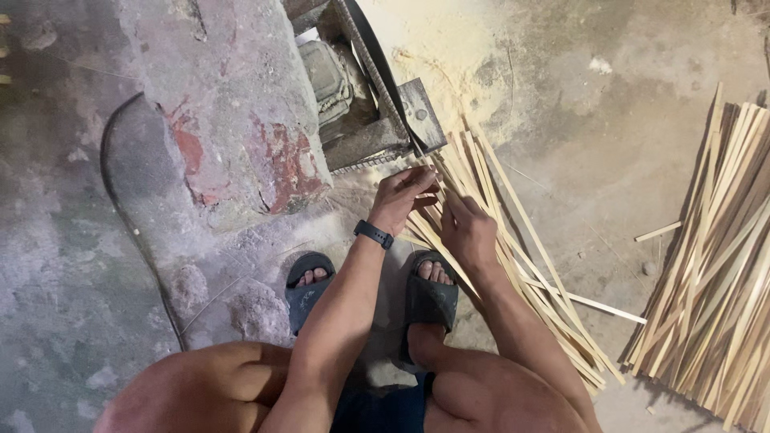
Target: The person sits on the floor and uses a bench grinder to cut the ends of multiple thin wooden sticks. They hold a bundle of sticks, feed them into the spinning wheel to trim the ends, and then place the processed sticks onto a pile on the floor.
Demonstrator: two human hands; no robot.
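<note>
I sit low over a bundle of thin pale bamboo strips (536, 277) that lies on the concrete floor and points at a grey metal machine (377, 96). My left hand (403, 198), with a black band on its wrist, rests fingers spread on the strips' far ends beside the machine's edge. My right hand (468, 231) closes over several strips just behind it. Both hands touch the same bundle.
A larger stack of bamboo strips (714, 281) lies at the right. A rough concrete block (228, 104) with red patches stands left of the machine. A dark cable (132, 216) curves over the floor at the left. My feet in dark sandals (429, 293) are below my hands.
</note>
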